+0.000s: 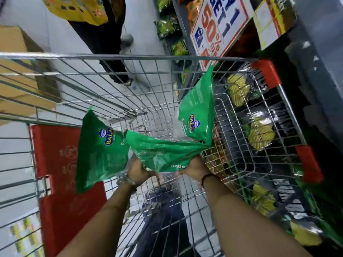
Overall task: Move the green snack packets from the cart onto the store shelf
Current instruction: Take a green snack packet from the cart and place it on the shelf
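Observation:
Three green snack packets are lifted inside the wire cart [130, 57]. My left hand [138, 172] grips the bottom of the left packet [101, 154], which hangs tilted over the cart's left side. My right hand [194, 168] holds the middle packet [165, 153], which lies nearly flat between both hands. A third green packet [198, 112] stands up from the right end of the middle one, toward the store shelf [315, 52] on the right. Which hand bears the third packet is hidden.
A red crate [61, 173] sits left of the cart. Cardboard boxes [16, 75] lie at far left. A person in dark trousers [111, 52] stands beyond the cart. The shelf holds yellow-and-black snack bags [261, 134], with a 50% sale sign [217, 26] above.

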Demonstrator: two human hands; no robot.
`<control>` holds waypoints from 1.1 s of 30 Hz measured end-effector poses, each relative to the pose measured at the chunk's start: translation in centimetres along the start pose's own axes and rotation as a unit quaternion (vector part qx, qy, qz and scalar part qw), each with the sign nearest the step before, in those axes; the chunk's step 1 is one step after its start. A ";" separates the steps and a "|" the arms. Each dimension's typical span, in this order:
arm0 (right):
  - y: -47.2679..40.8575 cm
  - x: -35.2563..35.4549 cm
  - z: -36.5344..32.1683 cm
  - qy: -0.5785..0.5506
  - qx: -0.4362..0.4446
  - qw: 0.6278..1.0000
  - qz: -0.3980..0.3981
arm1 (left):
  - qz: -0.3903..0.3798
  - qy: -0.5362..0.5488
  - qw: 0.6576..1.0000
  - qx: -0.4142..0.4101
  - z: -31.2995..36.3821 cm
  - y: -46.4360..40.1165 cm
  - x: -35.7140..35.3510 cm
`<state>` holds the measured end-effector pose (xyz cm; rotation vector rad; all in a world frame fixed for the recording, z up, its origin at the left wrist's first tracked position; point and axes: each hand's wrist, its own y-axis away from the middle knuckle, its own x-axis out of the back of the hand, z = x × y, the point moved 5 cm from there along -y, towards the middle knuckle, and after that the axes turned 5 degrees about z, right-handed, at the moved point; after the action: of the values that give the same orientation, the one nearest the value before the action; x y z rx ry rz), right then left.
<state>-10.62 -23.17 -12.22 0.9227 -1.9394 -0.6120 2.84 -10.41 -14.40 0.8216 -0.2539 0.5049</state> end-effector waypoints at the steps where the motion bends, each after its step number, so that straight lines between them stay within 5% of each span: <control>1: 0.4 0.3 -0.3 -0.006 0.011 1.000 0.000 | 0.017 -0.007 1.000 -0.002 -0.4 0.1 0.2; 9: 9.4 6.4 -4.2 -0.003 0.110 0.994 0.012 | 0.062 0.045 0.996 -0.039 7.6 9.5 4.1; 17: 24.3 18.4 -4.7 -0.101 0.247 0.948 0.173 | 0.006 0.073 0.950 -0.303 22.3 20.5 5.6; 25: 35.3 32.7 3.5 -0.209 0.260 0.851 0.405 | -0.165 0.013 0.856 -0.490 40.3 26.7 -5.8; 29: 34.8 36.7 8.9 -0.244 0.204 0.811 0.491 | -0.246 -0.005 0.823 -0.512 45.0 27.3 -13.7; 33: 32.6 37.9 12.9 -0.308 0.164 0.801 0.486 | -0.302 0.006 0.820 -0.487 46.2 25.6 -19.5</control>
<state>-46.58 -32.93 23.62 -0.2446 -2.7887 0.0836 -28.21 -36.87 24.43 -0.1387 -0.1878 -0.2486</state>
